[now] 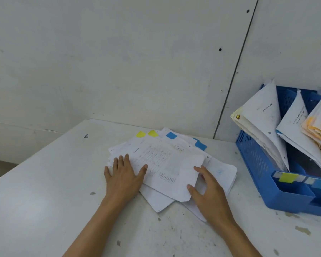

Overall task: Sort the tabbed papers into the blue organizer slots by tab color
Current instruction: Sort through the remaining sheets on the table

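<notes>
- White table [44, 191]: paper pile [221, 170], print unreadable.
- Left hand [123, 176] lies flat on it.
- Right hand [209, 195] touches top sheet [167, 164]; grip unclear.
- Blue organizer [254, 156] cut off.

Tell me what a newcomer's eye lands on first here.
First, the messy pile of papers in the middle, with yellow tabs and blue tabs poking out of its far edge. The left hand lies flat on it and the right hand is at the right edge of the top sheet. Next, the blue organizer at right, holding leaning papers, with a yellow label on its front.
</notes>
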